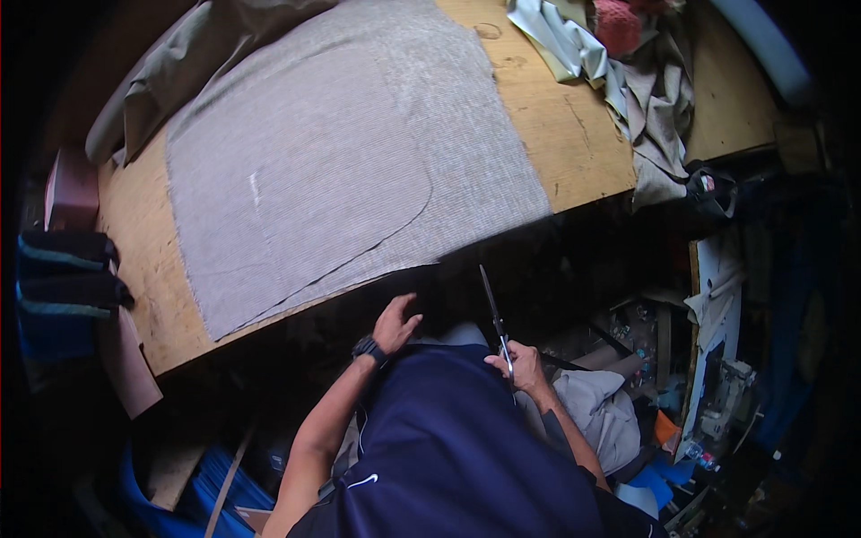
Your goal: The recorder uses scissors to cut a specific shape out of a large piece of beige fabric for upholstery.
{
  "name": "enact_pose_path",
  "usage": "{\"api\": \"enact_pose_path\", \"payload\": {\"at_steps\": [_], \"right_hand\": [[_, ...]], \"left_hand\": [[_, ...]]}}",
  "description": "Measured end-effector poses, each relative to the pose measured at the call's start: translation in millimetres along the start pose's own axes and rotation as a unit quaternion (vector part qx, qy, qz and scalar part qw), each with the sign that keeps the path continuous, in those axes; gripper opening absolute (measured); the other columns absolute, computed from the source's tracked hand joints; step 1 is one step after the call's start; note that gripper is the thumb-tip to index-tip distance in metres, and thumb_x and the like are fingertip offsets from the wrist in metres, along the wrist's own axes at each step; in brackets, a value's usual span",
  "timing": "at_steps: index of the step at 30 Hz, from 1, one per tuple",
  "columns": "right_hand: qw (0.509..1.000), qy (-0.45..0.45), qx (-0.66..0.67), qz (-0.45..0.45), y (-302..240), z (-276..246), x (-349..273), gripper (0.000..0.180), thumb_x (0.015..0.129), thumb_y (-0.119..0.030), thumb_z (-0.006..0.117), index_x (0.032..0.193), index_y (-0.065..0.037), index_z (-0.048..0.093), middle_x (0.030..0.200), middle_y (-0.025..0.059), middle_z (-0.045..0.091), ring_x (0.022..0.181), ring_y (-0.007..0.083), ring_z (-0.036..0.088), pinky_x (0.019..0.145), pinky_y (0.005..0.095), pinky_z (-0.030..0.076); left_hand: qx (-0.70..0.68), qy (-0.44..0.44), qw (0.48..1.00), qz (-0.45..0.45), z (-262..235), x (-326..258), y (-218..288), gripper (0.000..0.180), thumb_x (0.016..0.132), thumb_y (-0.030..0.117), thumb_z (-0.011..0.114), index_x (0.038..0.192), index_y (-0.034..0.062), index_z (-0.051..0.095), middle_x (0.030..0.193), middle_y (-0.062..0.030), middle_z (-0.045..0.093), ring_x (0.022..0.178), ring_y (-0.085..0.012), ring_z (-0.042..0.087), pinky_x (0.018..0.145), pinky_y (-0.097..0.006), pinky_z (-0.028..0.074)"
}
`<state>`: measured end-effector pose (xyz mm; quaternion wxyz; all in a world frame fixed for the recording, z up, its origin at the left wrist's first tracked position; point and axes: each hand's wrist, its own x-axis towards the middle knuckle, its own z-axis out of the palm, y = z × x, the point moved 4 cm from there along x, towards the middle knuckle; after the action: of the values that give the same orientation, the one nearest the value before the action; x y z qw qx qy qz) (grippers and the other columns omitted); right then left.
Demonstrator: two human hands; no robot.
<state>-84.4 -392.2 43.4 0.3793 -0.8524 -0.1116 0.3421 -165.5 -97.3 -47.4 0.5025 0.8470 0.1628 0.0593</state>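
Observation:
My right hand [527,368] is closed round the handles of a pair of long scissors [491,300], whose blades point up and away toward the table's near edge. My left hand [395,326], with a dark watch on its wrist, is empty, its fingers apart, just short of that edge. Across the table lies a large piece of grey ribbed fabric [466,134]. On top of it rests a smaller, lighter grey fabric piece [332,170] with a rounded right corner and a short white mark. The fabric's near edge reaches the table's edge.
The wooden table [538,125] has a rolled brown-grey cloth [170,85] at far left and crumpled fabric scraps [659,134] at far right. A pink box [72,190] stands at the left end. Grey cloth [596,417] and clutter lie on the lower right.

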Motion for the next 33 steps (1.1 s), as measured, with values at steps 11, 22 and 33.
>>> {"api": "enact_pose_path", "payload": {"at_steps": [11, 22, 33], "right_hand": [[0.992, -0.113, 0.047, 0.036, 25, -12, -8, 0.043, 0.081, -0.041, 0.079, 0.08, -0.003, 0.058, 0.06, 0.0046, 0.057, 0.055, 0.0135, 0.055, 0.054, 0.0315, 0.046], [0.969, -0.218, 0.023, 0.116, 14, -23, 22, 0.053, 0.082, -0.055, 0.073, 0.082, -0.004, 0.059, 0.062, 0.008, 0.057, 0.058, 0.0218, 0.058, 0.057, 0.0373, 0.046], [0.99, -0.134, -0.014, -0.036, 5, -19, 60, 0.04, 0.083, -0.038, 0.078, 0.083, -0.003, 0.059, 0.061, 0.0083, 0.059, 0.055, 0.0198, 0.055, 0.055, 0.0354, 0.045]], "left_hand": [[-0.192, -0.203, 0.943, -0.182, 160, 90, -34, 0.03, 0.097, 0.032, 0.06, 0.1, 0.0021, 0.063, 0.084, -0.0104, 0.068, 0.08, -0.0231, 0.064, 0.074, -0.039, 0.05], [-0.382, -0.15, 0.876, -0.254, 144, 39, 61, 0.019, 0.094, 0.017, 0.068, 0.088, -0.0004, 0.068, 0.073, 0.004, 0.061, 0.072, -0.0047, 0.051, 0.066, -0.025, 0.045], [-0.299, -0.163, 0.928, -0.15, 140, 37, 54, 0.015, 0.092, 0.01, 0.061, 0.1, 0.0, 0.069, 0.081, -0.0062, 0.069, 0.078, -0.0077, 0.06, 0.072, -0.028, 0.05]]}}
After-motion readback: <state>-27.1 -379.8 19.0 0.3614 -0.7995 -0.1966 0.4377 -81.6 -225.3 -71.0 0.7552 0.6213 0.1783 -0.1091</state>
